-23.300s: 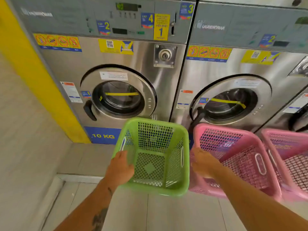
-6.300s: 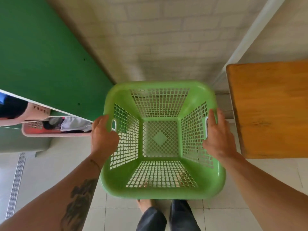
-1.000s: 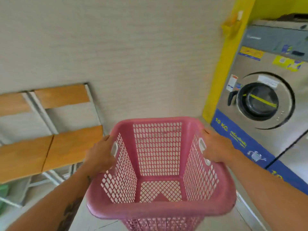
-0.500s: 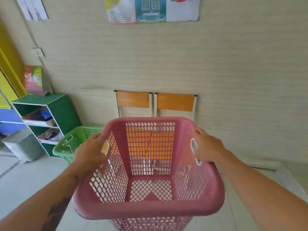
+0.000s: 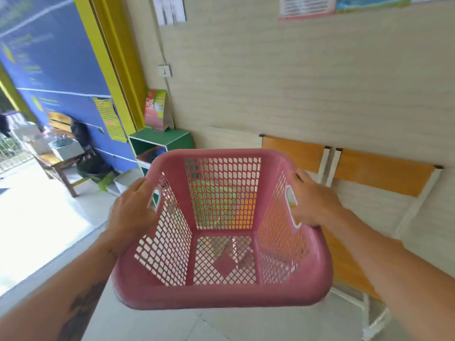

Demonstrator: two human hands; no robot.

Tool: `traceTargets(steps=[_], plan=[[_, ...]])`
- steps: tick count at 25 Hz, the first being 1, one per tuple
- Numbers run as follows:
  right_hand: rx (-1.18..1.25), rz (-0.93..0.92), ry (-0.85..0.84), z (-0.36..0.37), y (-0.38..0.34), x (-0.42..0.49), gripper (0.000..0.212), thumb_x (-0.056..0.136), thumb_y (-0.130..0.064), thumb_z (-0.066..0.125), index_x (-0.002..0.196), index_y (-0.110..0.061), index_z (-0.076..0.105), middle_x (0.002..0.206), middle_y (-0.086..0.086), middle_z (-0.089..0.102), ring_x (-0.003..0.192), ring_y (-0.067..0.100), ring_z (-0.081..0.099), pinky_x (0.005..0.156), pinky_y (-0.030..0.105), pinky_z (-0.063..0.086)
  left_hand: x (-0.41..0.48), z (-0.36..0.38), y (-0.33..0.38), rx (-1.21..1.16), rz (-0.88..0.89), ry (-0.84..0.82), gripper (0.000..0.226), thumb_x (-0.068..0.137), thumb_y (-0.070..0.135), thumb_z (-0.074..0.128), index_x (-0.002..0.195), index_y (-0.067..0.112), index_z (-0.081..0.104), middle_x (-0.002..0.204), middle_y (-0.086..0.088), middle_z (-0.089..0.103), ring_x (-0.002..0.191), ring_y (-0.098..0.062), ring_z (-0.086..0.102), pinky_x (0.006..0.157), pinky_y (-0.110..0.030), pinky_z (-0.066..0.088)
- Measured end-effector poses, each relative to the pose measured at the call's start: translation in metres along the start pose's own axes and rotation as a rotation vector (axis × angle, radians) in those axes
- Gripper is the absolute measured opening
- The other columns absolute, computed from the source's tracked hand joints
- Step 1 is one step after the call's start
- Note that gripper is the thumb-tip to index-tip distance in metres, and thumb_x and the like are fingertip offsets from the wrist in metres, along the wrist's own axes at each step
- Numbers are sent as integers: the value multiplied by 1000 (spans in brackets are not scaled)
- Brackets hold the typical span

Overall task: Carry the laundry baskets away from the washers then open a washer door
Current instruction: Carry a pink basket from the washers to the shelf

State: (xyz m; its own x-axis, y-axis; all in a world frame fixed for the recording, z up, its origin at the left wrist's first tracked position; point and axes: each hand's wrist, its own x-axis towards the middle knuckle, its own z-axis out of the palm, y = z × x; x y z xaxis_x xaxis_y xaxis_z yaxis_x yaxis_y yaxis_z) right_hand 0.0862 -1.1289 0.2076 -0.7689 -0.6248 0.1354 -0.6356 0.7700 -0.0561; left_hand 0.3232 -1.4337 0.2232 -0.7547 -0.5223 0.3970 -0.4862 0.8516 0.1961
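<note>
An empty pink laundry basket (image 5: 221,294) hangs in front of me, held off the floor. My left hand (image 5: 133,207) grips its left rim at the white handle slot. My right hand (image 5: 312,203) holds the right rim at the other slot. Through the far mesh wall a patch of green shows, the green basket (image 5: 211,193) on the floor behind. No washer is in view.
Two wooden chairs (image 5: 379,171) stand against the beige wall on the right. A green shelf unit (image 5: 162,141) with a detergent box (image 5: 157,109) on top sits in the corner. To the left are a blue wall, a yellow post and a bright open doorway.
The view has swung left while I carry the pink basket: the chairs moved to the right, the green shelf came to the centre, and the green basket is now hidden behind the pink one.
</note>
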Motion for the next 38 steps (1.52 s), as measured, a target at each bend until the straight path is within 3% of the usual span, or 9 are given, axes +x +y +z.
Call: traceTargets(steps=[2, 8, 17, 21, 27, 31, 34, 38], plan=[[-3, -15, 4, 6, -10, 53, 70, 71, -20, 61, 134, -17, 30, 144, -3, 30, 67, 22, 55, 44, 28, 31, 40, 8, -14, 11, -4, 30, 64, 74, 20, 54, 136, 31, 44, 126, 0, 56, 100, -34, 62, 77, -45, 51], [28, -25, 49, 8, -31, 190, 83, 73, -22, 66, 144, -17, 24, 152, -3, 25, 100, 31, 61, 60, 31, 39, 159, 36, -45, 49, -84, 42, 69, 72, 14, 58, 138, 27, 43, 130, -2, 53, 103, -37, 61, 77, -46, 52], [27, 75, 84, 75, -91, 337, 82, 80, -31, 63, 146, -17, 17, 152, -1, 21, 92, 28, 61, 54, 29, 35, 340, 126, -150, 45, 55, 90, 52, 77, 22, 50, 128, 27, 47, 125, 1, 54, 94, -38, 62, 67, -41, 47], [31, 155, 63, 113, -122, 386, 80, 81, -32, 62, 145, -20, 14, 154, 0, 15, 81, 23, 58, 46, 25, 35, 416, 176, -202, 13, 126, 1, 67, 69, 8, 57, 132, 27, 43, 133, 3, 48, 99, -37, 61, 68, -42, 48], [35, 295, -32, 170, -148, 432, 82, 83, -34, 62, 146, -17, 14, 156, 4, 11, 96, 30, 61, 57, 34, 44, 494, 248, -236, 21, 246, -116, 79, 74, 6, 62, 145, 20, 33, 147, -11, 36, 119, -40, 47, 87, -57, 49], [47, 353, -86, 219, -147, 461, 86, 81, -29, 63, 148, -15, 11, 158, 8, 7, 100, 33, 60, 61, 37, 49, 520, 313, -250, -28, 260, -229, 77, 73, 2, 59, 143, 19, 31, 144, -9, 35, 115, -38, 51, 86, -54, 52], [101, 408, -145, 271, -146, 481, 91, 80, -16, 67, 151, -7, 10, 158, 13, 6, 110, 36, 57, 78, 39, 53, 539, 375, -260, -37, 302, -318, 77, 76, 4, 57, 145, 19, 27, 147, -10, 32, 121, -36, 50, 96, -53, 49], [136, 504, -246, 352, -153, 499, 89, 77, -10, 66, 150, -5, 14, 157, 15, 11, 98, 36, 63, 60, 38, 56, 544, 475, -283, -17, 339, -444, 77, 82, 7, 53, 151, 14, 18, 151, -16, 25, 128, -40, 41, 104, -55, 43]])
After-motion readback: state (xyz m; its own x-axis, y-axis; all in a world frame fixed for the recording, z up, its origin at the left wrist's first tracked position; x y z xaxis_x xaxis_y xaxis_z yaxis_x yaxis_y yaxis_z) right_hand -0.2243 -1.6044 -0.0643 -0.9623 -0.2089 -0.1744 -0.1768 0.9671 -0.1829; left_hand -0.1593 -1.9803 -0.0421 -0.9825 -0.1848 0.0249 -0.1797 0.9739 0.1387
